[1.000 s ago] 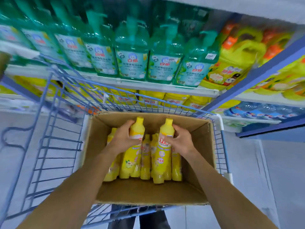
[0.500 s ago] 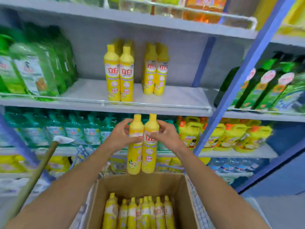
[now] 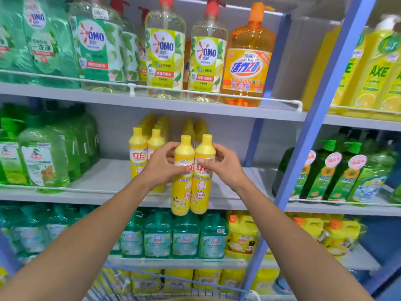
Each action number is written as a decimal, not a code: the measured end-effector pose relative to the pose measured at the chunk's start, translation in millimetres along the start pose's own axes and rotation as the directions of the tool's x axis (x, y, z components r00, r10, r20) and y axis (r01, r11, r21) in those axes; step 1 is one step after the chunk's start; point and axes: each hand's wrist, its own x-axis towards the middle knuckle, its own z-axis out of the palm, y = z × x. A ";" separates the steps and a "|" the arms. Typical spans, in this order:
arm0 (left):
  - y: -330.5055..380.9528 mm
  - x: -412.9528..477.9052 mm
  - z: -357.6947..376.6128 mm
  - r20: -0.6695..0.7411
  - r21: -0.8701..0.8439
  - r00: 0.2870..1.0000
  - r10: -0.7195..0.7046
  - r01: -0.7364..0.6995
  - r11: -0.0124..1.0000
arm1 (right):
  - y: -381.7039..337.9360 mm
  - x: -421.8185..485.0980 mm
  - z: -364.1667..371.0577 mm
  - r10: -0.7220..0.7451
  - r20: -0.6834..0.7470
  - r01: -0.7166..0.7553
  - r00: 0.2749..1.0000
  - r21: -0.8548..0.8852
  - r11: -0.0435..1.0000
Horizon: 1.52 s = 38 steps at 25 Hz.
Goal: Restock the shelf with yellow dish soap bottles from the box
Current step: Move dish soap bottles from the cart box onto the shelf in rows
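Step in hand: carrying stock up to the shelf. Left hand is closed around the upper body of one yellow dish soap bottle; right hand is closed likewise around a second bottle. The two are upright, touching side by side, bases hanging in front of the shelf edge. Just beyond the left hand: shelved rows of the same bottles. Behind the right hand: bare shelf. Next move, judged: lift clear of the front rail, push both in beside the rows, then let go.
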 end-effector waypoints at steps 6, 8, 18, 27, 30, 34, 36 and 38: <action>5.0 64.1 9.8 -0.035 -0.005 0.998 0.057 -0.058 0.998 | 7.6 60.5 -24.2 -0.058 -0.057 0.056 0.997 -0.043 0.998; -4.6 73.5 17.2 -0.040 -0.006 0.998 0.056 -0.057 0.998 | 20.9 66.8 -25.1 -0.046 -0.068 0.044 0.997 -0.033 0.998; -63.0 65.6 43.5 -0.128 -0.121 0.989 -0.070 0.054 0.991 | 86.0 52.2 -7.1 0.107 -0.151 -0.093 0.983 0.096 0.991; -100.6 27.0 73.3 -0.232 0.014 0.964 -0.132 0.139 0.990 | 117.1 10.7 16.7 0.189 -0.270 -0.223 0.944 -0.102 0.970; -107.1 28.1 58.9 -0.130 0.023 0.983 -0.126 0.130 0.991 | 117.2 10.2 11.4 0.203 -0.192 -0.225 0.960 -0.102 0.969; -114.0 21.3 54.7 -0.088 -0.007 0.989 -0.120 0.119 0.993 | 119.4 4.6 13.3 0.204 -0.168 -0.227 0.964 -0.133 0.965; -116.6 15.1 61.3 -0.110 0.019 0.987 -0.120 0.123 0.992 | 121.6 2.6 17.2 0.212 -0.187 -0.242 0.959 -0.155 0.958; -122.3 10.7 68.7 -0.153 0.060 0.982 -0.110 0.121 0.991 | 125.9 -1.1 20.8 0.221 -0.202 -0.261 0.954 -0.194 0.946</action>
